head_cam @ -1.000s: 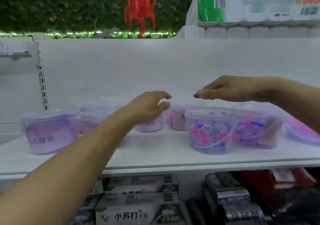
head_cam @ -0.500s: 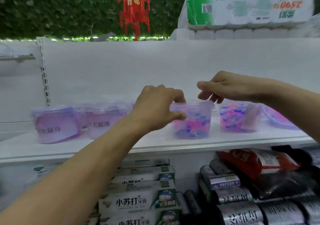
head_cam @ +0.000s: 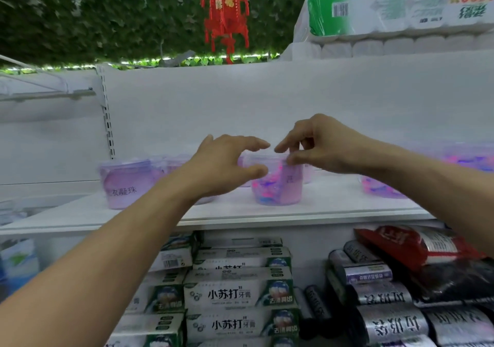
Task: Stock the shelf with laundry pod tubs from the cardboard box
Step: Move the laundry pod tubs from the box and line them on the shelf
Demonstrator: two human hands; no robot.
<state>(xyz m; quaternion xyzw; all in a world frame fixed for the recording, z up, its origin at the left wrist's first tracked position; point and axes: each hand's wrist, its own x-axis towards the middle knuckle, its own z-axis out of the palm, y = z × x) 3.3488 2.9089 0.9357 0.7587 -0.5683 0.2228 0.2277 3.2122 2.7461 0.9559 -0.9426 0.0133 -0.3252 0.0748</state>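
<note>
Hands (head_cam: 227,164) (head_cam: 318,146) flank round translucent plastic tub (head_cam: 278,183) on smooth shelf (head_cam: 334,207).

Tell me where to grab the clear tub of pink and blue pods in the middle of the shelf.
Take the pod tub by its side walls just under the lid rim, one hand each side, coming from the front. It stands upright with open shelf before it, and the left hand and right hand already flank it.

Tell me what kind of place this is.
Most likely a small shop or supermarket aisle: a white retail shelf carries laundry pod tubs, stacked toothpaste boxes sit below, and a wrapped pack of toilet paper lies on top.
</note>
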